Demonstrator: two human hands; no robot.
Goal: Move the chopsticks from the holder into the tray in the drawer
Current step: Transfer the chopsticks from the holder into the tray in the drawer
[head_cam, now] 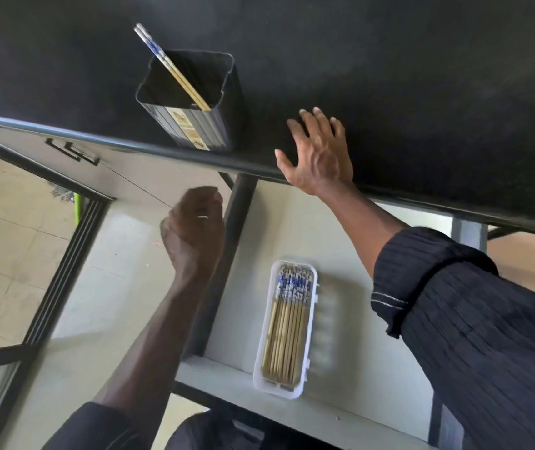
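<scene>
A black square holder (194, 125) stands near the front edge of the black countertop (389, 76). A pair of chopsticks (170, 64) with blue-and-white tops leans in it. Below, the open drawer (357, 336) holds a white tray (316, 339) with several chopsticks (287, 326) lying side by side. My right hand (319, 152) rests flat on the countertop edge, fingers spread, right of the holder. My left hand (194, 227) hangs curled in a loose fist over the drawer's left side; nothing shows in it.
A dark metal frame and glass door panel (48, 254) stand at the left over tiled floor. A cabinet front with a black handle (73, 151) lies under the counter edge. My dark sleeves fill the lower right.
</scene>
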